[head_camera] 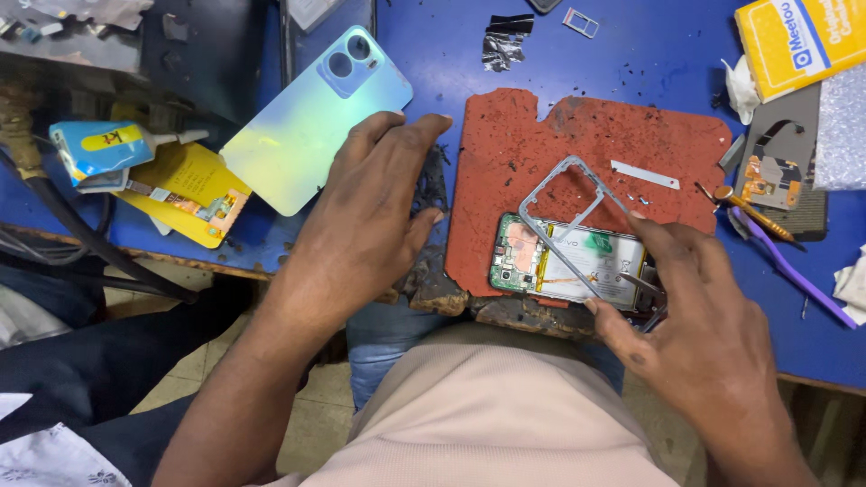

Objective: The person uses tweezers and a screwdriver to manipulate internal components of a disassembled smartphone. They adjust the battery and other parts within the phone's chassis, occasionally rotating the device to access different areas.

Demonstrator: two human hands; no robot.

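Lifting the grey middle frame point(564, 212) off the opened phone point(568, 261) on the red mat point(586, 135), I'm pinching it with my right hand point(695, 316); left hand point(370, 216) is resting open, back cover point(311, 117) already off.

Glossy back cover point(311, 122); rough red mat point(577, 153).

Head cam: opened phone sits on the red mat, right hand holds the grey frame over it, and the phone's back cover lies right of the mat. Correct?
Not quite. In the head view the back cover lies left of the red mat, beyond the left hand. The rest stands: the opened phone sits on the mat and the right hand holds the grey frame over it.
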